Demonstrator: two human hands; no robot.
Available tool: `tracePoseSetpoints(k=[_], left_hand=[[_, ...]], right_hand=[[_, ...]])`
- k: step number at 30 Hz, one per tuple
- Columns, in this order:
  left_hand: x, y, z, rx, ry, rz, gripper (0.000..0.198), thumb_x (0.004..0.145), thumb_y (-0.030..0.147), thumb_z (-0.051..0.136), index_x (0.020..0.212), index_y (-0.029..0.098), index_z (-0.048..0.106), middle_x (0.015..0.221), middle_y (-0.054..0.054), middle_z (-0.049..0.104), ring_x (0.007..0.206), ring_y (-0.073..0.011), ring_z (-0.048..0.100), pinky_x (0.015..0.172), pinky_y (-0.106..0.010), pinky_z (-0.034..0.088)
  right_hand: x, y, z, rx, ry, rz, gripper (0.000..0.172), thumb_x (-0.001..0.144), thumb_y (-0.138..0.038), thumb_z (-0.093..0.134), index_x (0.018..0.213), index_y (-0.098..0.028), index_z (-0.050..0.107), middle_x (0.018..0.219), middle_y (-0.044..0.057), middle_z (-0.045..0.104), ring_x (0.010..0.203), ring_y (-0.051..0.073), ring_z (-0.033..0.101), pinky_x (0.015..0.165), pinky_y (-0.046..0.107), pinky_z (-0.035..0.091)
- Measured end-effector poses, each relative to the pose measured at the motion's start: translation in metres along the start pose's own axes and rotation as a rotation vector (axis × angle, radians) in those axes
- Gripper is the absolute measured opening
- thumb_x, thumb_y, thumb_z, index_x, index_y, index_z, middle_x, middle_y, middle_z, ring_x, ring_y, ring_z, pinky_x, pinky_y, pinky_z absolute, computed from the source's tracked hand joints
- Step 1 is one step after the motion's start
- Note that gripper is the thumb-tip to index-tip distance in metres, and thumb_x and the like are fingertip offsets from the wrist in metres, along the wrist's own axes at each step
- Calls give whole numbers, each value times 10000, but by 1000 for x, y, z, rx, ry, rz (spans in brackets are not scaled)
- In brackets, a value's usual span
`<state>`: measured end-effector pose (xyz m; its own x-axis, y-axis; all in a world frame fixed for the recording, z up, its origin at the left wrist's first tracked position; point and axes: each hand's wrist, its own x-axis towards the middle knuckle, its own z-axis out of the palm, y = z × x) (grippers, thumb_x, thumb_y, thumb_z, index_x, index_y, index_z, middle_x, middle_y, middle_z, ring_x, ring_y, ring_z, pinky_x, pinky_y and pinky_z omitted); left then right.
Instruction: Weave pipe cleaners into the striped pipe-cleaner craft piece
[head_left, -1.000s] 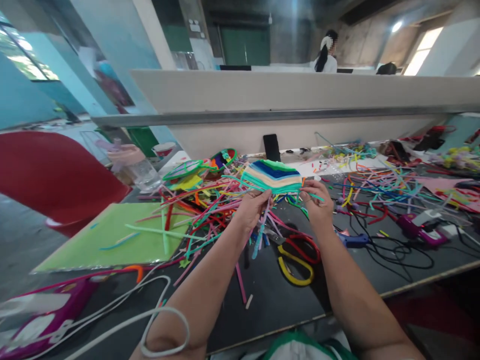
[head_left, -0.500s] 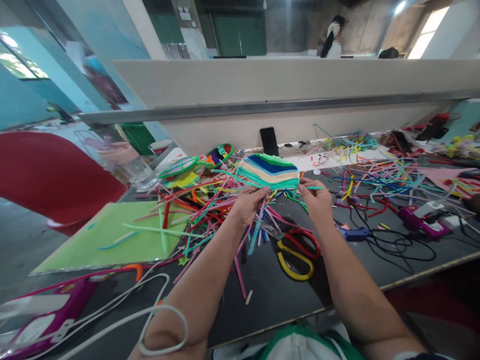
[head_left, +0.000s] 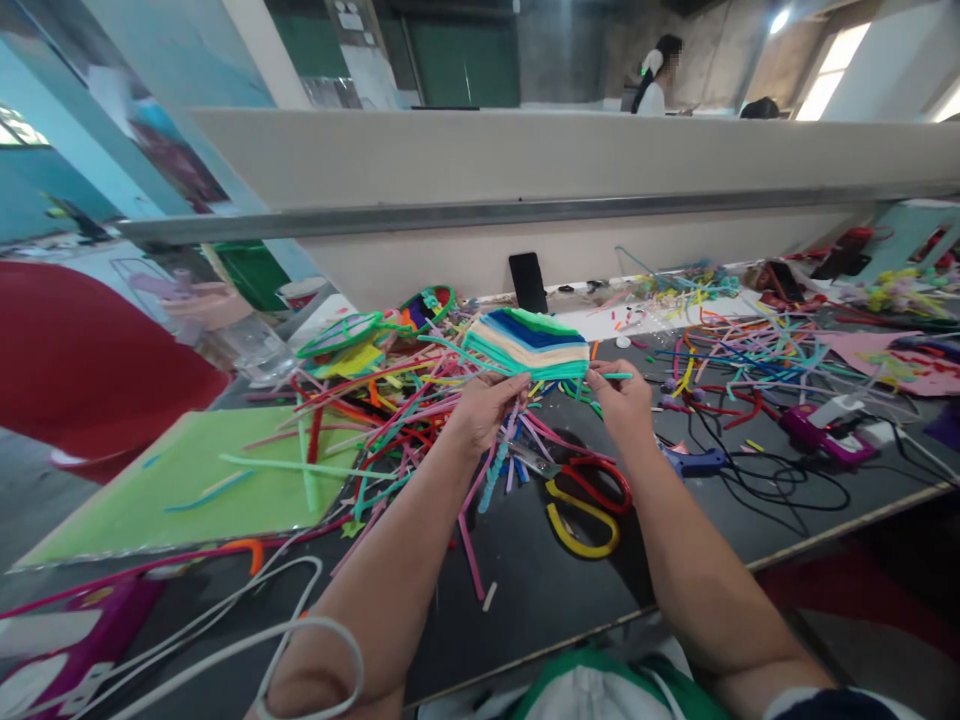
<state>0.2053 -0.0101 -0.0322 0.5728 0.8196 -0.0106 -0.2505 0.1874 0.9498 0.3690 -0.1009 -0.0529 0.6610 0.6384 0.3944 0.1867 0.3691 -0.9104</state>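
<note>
Head view, nearest first: what has changed over the last second?

— Very little in the hold. The left hand is still clamped on the lower left edge of the striped woven piece, which is held up just above the clutter. The right hand still pinches a teal strand at the piece's lower right corner. The hands stay a little apart, with the piece between them.

So nothing moved at all?

— The strand did. A second ago its free end slanted down to the right; now it sticks out nearly level. Hands, piece and table all sit slightly further left in the picture, which looks like the head turning and not the hands travelling. My reading is that the handwork is at the same stage, with only the strand re-angled.

And the surface?

— It is a dark table. A white cable loops by the left forearm, close in. A green sheet lies to the left. The red and yellow scissors lie just below the hands. A heap of coloured pipe cleaners spreads behind and left of the left hand. To the right are dark cords and a purple tool.

Further back?

— A black phone leans on a pale partition at the table's far edge. A red chair stands off to the left. Beyond the partition another person stands well away, in a room with green doors and a bright window.
</note>
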Motion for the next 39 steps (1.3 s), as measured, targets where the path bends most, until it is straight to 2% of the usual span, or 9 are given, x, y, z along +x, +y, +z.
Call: tracePoseSetpoints(k=[4, 10, 18, 26, 34, 39], left_hand=[[0, 1, 0, -10, -20, 9, 284, 602, 304, 794, 524, 104, 608, 507, -13, 550, 481, -90, 498, 482, -227, 377], [-2, 3, -2, -17, -40, 5, 267, 627, 285, 781, 534, 102, 610, 514, -15, 548, 500, -92, 506, 505, -226, 400], [-1, 2, -7, -35, -88, -17, 262, 638, 281, 777, 549, 97, 615, 538, -18, 552, 523, -91, 521, 568, -235, 443], [-2, 1, -5, -49, -109, 3, 278, 636, 285, 777, 531, 91, 606, 519, -9, 546, 475, -81, 500, 547, -244, 434], [0, -2, -7, -17, -141, -6, 246, 663, 300, 762, 586, 94, 652, 563, -22, 597, 514, -85, 534, 556, -223, 429], [-2, -1, -12, -48, -272, -28, 230, 682, 311, 755, 707, 91, 695, 670, -45, 653, 605, -99, 587, 628, -211, 461]], right_hand=[[0, 2, -2, -72, 30, 24, 157, 697, -360, 675, 706, -223, 599, 813, 31, 695, 751, 189, 620, 704, 322, 474], [0, 1, -4, -79, 6, 43, 184, 680, -388, 697, 704, -221, 624, 715, 11, 675, 683, 182, 601, 657, 309, 461], [2, 1, -2, 190, -67, 148, 211, 623, -334, 746, 650, -213, 576, 637, -18, 635, 624, 150, 580, 649, 298, 460], [5, 0, 0, 474, -149, 229, 234, 582, -278, 792, 620, -207, 573, 565, -44, 618, 564, 131, 591, 622, 284, 460], [7, 6, -1, 555, -124, 265, 260, 547, -248, 823, 611, -204, 574, 557, -48, 625, 542, 135, 612, 587, 286, 488], [11, 14, -2, 547, -67, 220, 277, 539, -252, 830, 618, -205, 570, 551, -49, 623, 539, 139, 612, 592, 299, 500]])
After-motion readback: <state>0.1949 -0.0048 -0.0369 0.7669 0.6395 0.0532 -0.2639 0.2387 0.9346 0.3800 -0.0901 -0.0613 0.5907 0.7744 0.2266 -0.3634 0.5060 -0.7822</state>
